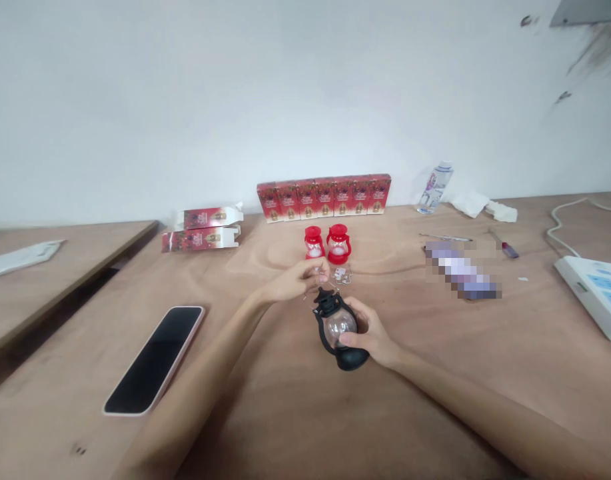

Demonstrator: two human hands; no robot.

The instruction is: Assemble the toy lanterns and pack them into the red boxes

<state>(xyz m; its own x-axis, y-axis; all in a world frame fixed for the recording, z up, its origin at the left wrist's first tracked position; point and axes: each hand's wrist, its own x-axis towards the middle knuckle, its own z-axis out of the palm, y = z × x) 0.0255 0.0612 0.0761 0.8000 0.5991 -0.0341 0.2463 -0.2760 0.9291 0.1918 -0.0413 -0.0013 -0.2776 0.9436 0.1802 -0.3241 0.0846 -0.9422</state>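
Observation:
A small black lantern with a clear globe is tilted in my right hand, whose fingers wrap round its side. My left hand is just above the lantern's top, thumb and fingertips pinched together. Whatever is between those fingertips is too small to make out. Right behind my left hand lie small metal wire pieces on the table. Two red lanterns stand upright farther back, a left one partly hidden by my left hand and a right one.
Several red boxes line the wall, with opened boxes to their left. A phone lies at left front. At right are a bottle, tissues, a screwdriver, a pixelated object and a power strip.

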